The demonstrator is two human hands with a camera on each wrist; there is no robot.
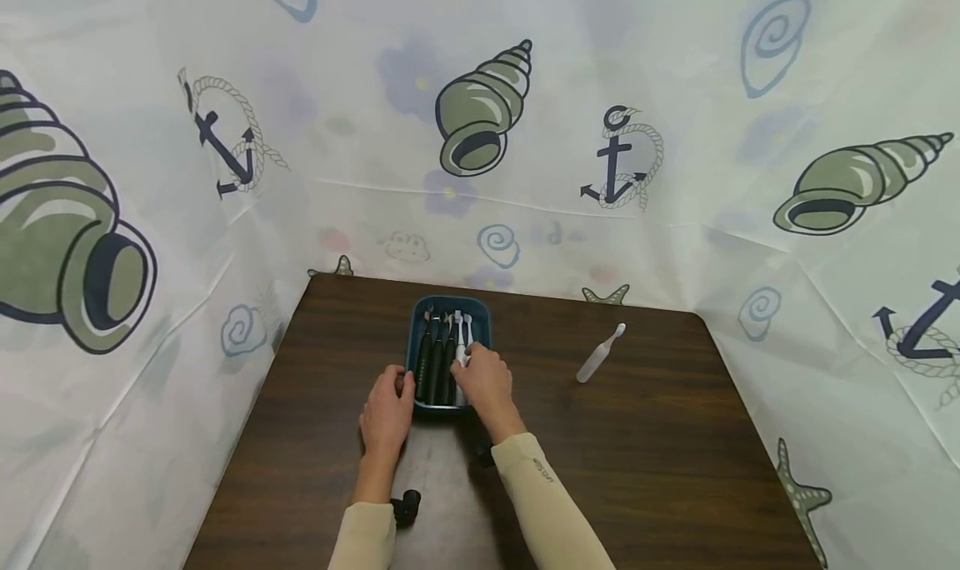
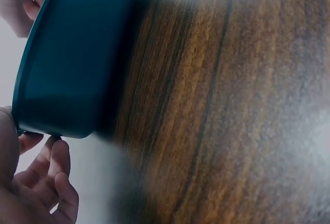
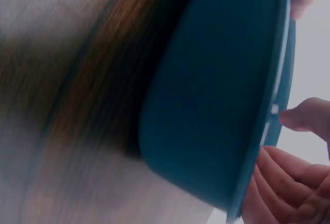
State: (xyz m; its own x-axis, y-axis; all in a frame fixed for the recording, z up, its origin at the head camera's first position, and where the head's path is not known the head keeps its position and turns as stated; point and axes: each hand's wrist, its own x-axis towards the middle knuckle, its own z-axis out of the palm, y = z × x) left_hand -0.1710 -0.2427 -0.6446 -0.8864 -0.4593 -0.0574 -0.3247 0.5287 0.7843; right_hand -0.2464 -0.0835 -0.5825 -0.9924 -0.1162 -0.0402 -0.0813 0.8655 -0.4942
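Observation:
A dark blue tray (image 1: pixel 412 324) stands on the table with several toothbrushes lying side by side in it. The black toothbrushes (image 1: pixel 435 370) fill its left part, and white toothbrushes (image 1: pixel 460 337) lie along the right. My left hand (image 1: pixel 387 412) grips the tray's left side near its front, thumb at the rim and fingers on the outer wall. Over the right rim, my right hand (image 1: pixel 486 387) reaches in and pinches a white toothbrush, largely covered by the fingers. In the right wrist view, white slivers show between the thumb (image 3: pixel 304 116) and the rim.
Another white toothbrush (image 1: pixel 600 353) lies alone to the right of the tray on the dark wood table (image 1: pixel 637 453). A white patterned curtain (image 1: pixel 360 137) surrounds the table's back and sides. Black wrist devices (image 1: pixel 406 507) sit at both sleeves.

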